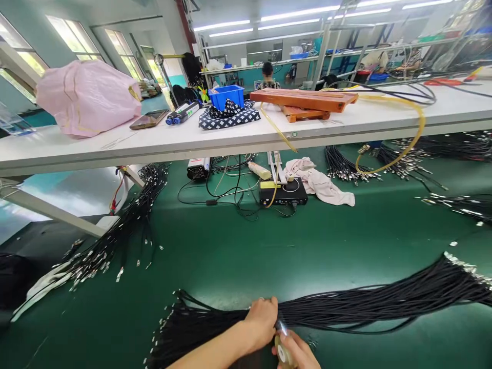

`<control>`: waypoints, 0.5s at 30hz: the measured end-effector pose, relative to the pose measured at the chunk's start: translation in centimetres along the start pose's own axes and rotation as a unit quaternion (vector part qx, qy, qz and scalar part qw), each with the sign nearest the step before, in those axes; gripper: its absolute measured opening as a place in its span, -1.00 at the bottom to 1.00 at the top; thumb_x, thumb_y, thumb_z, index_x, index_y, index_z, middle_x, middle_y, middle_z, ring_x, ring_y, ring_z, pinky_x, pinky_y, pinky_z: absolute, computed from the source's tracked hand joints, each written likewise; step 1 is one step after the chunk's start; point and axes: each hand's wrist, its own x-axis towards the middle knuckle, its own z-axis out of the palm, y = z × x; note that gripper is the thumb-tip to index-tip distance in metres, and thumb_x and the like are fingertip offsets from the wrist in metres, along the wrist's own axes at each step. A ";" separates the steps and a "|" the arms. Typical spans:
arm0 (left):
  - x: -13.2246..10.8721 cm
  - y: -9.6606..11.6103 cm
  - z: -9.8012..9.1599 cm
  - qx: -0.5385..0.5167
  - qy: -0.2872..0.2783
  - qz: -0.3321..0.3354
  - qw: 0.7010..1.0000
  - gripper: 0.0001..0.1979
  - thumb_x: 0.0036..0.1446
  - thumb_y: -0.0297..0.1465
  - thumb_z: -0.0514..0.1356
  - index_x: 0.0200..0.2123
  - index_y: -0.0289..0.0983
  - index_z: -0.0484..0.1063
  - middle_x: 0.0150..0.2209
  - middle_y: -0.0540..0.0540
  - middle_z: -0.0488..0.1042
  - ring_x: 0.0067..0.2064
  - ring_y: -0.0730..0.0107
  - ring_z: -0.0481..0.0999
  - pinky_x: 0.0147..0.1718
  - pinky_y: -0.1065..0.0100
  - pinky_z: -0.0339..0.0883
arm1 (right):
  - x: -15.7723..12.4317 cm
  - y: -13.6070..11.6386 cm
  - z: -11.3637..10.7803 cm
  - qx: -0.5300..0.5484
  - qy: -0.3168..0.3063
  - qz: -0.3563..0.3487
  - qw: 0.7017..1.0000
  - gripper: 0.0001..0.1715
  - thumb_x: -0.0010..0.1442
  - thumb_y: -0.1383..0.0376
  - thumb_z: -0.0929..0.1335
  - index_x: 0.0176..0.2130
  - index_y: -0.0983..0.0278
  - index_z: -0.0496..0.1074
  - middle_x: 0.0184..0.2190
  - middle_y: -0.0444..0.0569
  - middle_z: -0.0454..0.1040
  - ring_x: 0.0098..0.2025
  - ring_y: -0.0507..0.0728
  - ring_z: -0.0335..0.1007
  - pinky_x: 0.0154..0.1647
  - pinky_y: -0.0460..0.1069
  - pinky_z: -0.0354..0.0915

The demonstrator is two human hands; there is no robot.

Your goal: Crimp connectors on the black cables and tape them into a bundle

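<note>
Nearest the camera, the big bundle of black cables (pixel 346 302) lay across the green bench mat (pixel 238 246), fanning out to metal-tipped ends on both sides, and everything else is placed here relative to it. At the bundle's waist the left hand (pixel 261 320) had its fingers curled closed around the cables, pinching them together. Just below the bundle, touching its near edge, the right hand (pixel 298 351) gripped a small roll of clear tape (pixel 283 353), with a short shiny strip lifted toward the cables. To my eye the main risk was the bundle splaying: if the left-hand squeeze loosened, the loose strands on the bundle's left side could slip out of the gathered waist and be left outside the wrap. A second risk was the tape strip folding onto itself or catching only a few cables, since it was narrow and held close to the fingers. Beyond the bundle, to its upper left, another spread of black cables (pixel 115 236) trailed off the mat; straight behind it sat a small black control box (pixel 283 193) and a crumpled pale cloth (pixel 319 182) under the white shelf (pixel 215 138).
</note>
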 end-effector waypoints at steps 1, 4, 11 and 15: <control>-0.1 -0.3 -0.7 -0.007 -0.022 0.005 1.000 -0.61 0.28 -0.27 0.26 0.11 -0.28 0.37 0.04 -0.17 0.46 0.00 0.17 0.52 -0.02 0.03 0.46 | 0.0 0.1 0.1 0.000 0.002 -0.001 1.000 -0.08 -0.36 -0.39 0.48 -0.30 0.30 0.46 -0.51 -0.01 0.54 -0.67 0.00 0.34 -0.63 -0.13 0.13; 0.0 -1.2 -2.5 -0.026 -0.092 0.027 0.995 -0.64 0.26 -0.26 0.28 0.06 -0.29 0.40 -0.04 -0.14 0.50 -0.09 0.24 0.55 -0.13 0.14 0.51 | 0.0 0.3 0.5 0.000 0.019 -0.012 1.000 -0.11 -0.28 -0.37 0.47 -0.27 0.29 0.44 -0.52 -0.05 0.51 -0.69 -0.04 0.31 -0.64 -0.15 0.07; 1.7 -1.6 -4.3 -0.039 -0.156 0.047 0.986 -0.75 0.26 -0.23 0.27 -0.21 -0.34 0.48 -0.27 -0.02 0.51 -0.25 0.34 0.54 -0.26 0.27 0.48 | 0.8 0.6 1.8 -0.026 0.084 -0.070 0.994 -0.10 -0.23 -0.40 0.42 -0.27 0.30 0.44 -0.55 -0.08 0.46 -0.71 -0.04 0.25 -0.66 -0.13 0.04; 2.3 -1.9 -4.2 -0.085 -0.199 0.036 0.976 -0.75 0.25 -0.24 0.28 -0.20 -0.34 0.46 -0.32 0.02 0.47 -0.39 0.47 0.46 -0.43 0.41 0.40 | 1.0 1.2 2.0 -0.080 0.149 -0.127 0.978 -0.06 -0.14 -0.46 0.30 -0.23 0.28 0.44 -0.52 -0.07 0.47 -0.70 0.01 0.26 -0.66 -0.08 0.11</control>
